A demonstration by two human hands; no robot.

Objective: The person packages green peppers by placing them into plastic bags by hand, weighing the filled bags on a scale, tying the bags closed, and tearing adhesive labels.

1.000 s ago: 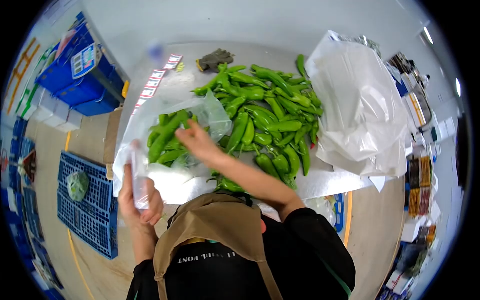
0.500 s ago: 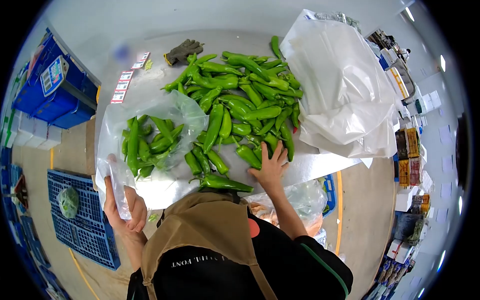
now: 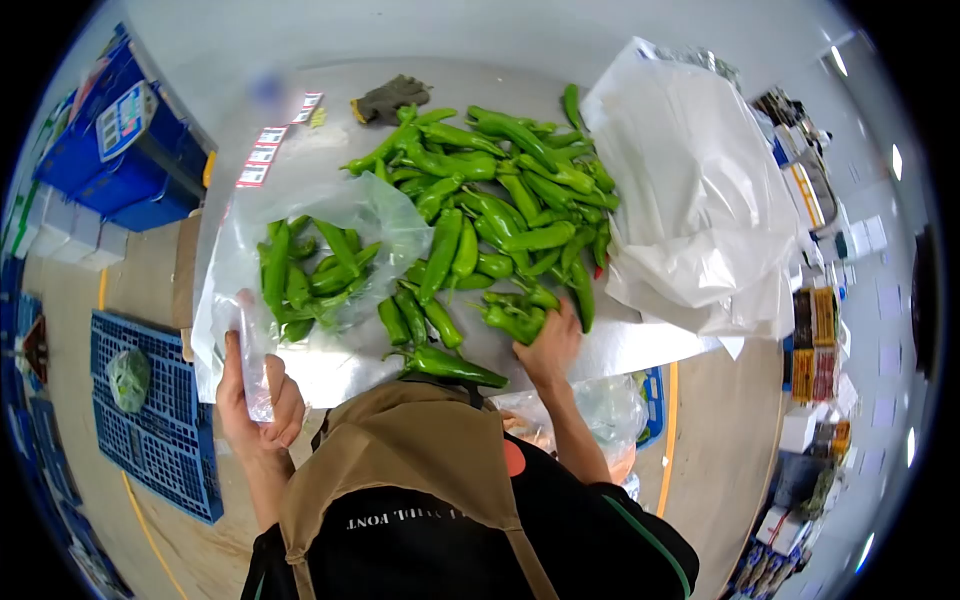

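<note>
My left hand (image 3: 268,408) is closed on the near edge of a clear plastic bag (image 3: 405,222), which lies on the metal table with its mouth toward the pile. Several green peppers (image 3: 298,285) sit inside it. My right hand (image 3: 552,345), at the near right of the heap, has its fingers curled round green peppers (image 3: 516,322); how many it grips cannot be told. Beyond it spreads a heap of loose long green peppers (image 3: 505,215). One large pepper (image 3: 455,367) lies by the table's front edge, close to my apron.
A large white plastic sheet or bag (image 3: 690,190) covers the table's right side. At the back lie a dark work glove (image 3: 392,98) and printed labels (image 3: 262,157). Blue pallets (image 3: 150,430) are on the floor to the left, blue bins (image 3: 130,140) behind them.
My right hand, spread over the peppers before, has curled round some and drawn them slightly toward me. The left hand still grips the bag. The whole view has shifted a little.
</note>
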